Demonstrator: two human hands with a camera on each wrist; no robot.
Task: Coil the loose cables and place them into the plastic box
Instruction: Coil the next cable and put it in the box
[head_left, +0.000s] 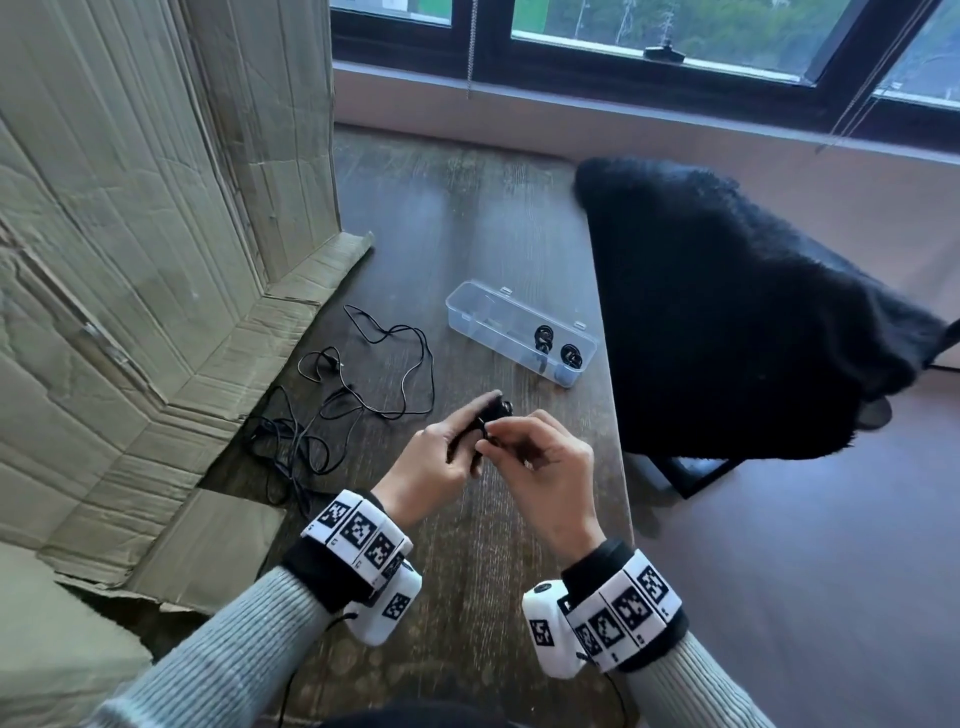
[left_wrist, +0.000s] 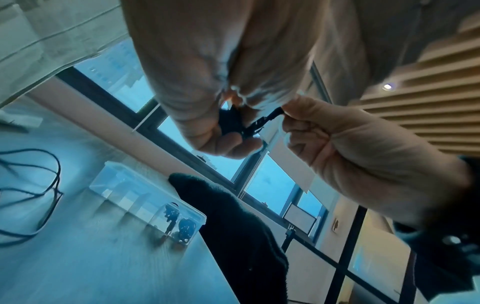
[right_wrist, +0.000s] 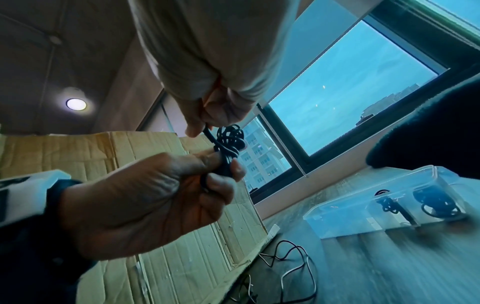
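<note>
fingers of both hands pinching a small black coiled cable, knotted bundle, tail end pulled sideways

Left hand and right hand raised together, fingers curled in a pinching grip.

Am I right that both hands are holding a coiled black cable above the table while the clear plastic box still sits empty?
Not quite: the plastic box is not empty. The head view shows two coiled cables already lying in its right end. The rest holds: the left hand and right hand both hold a coiled black cable above the table.
</note>
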